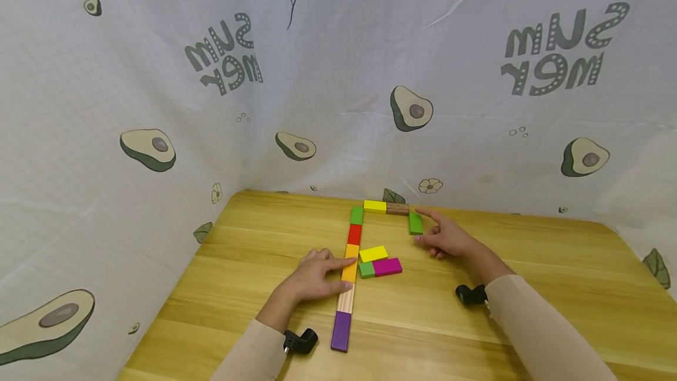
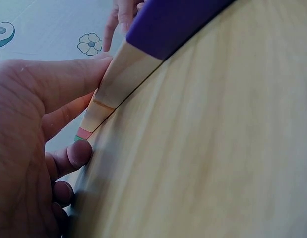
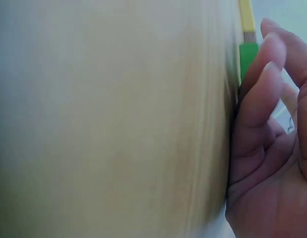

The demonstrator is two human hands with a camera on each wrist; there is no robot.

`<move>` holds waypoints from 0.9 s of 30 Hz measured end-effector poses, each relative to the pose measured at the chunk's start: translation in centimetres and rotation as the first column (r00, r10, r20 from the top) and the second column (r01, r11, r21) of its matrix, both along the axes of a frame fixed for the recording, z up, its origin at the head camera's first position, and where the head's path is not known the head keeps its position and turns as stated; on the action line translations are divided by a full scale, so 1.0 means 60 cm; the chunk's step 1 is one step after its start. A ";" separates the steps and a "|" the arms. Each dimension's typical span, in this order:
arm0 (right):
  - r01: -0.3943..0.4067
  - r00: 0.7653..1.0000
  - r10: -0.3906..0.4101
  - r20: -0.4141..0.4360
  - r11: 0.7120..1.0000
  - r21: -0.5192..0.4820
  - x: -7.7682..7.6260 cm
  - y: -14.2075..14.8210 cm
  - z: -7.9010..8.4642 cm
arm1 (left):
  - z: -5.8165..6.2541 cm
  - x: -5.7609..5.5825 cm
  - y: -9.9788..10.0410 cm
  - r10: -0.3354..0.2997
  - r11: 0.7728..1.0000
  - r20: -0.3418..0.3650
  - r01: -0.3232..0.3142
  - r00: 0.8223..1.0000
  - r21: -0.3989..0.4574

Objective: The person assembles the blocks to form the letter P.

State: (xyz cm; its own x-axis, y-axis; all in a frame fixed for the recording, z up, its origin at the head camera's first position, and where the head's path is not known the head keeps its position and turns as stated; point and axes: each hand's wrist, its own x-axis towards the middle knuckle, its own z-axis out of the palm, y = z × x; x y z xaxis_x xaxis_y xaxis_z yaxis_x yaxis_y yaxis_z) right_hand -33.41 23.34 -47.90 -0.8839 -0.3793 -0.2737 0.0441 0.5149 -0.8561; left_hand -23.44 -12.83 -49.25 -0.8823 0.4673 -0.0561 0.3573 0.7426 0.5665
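On the wooden table a straight row of flat blocks holds a purple block (image 1: pixel 341 331), a natural-wood block (image 1: pixel 346 300), orange blocks (image 1: pixel 349 273), a red block (image 1: pixel 355 234) and a green block (image 1: pixel 357 215). My left hand (image 1: pixel 315 278) lies beside the row, index finger and thumb stretched out and touching the orange part. At the far end, a yellow block (image 1: pixel 375 206) and a brown block (image 1: pixel 398 209) run to the right. My right hand (image 1: pixel 446 235) pinches another green block (image 1: pixel 415 224) lengthwise, index finger at its far end, thumb at its near end.
Inside the outline lie a loose yellow block (image 1: pixel 373 253), a small green block (image 1: pixel 366 270) and a magenta block (image 1: pixel 388 267). A white printed cloth (image 1: pixel 338 63) hangs behind and to the left of the table (image 1: pixel 423 322). Black wrist cameras (image 1: pixel 302 341) hang below both wrists.
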 end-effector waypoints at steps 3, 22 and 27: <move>-0.024 0.997 0.029 -0.075 0.998 0.062 0.013 -0.006 0.002 | -0.001 -0.001 0.000 0.001 1.000 0.001 -0.001 1.000 -0.001; -0.206 0.729 0.484 -0.484 0.830 0.519 0.129 -0.173 0.025 | 0.006 0.000 -0.002 -0.001 1.000 -0.007 0.001 1.000 -0.015; -0.215 0.669 0.555 -0.494 0.781 0.586 0.132 -0.183 0.025 | 0.005 0.000 -0.002 -0.006 1.000 -0.001 0.006 1.000 -0.017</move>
State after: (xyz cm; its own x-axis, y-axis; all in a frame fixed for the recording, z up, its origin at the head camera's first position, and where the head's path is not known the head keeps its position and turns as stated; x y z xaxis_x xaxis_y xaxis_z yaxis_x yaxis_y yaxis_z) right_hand -25.49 12.36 -46.42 -0.7045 -0.7086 0.0383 -0.6901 0.6716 -0.2697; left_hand -23.45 -12.98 -48.93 -0.8795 0.4717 -0.0631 0.3623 0.7497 0.5538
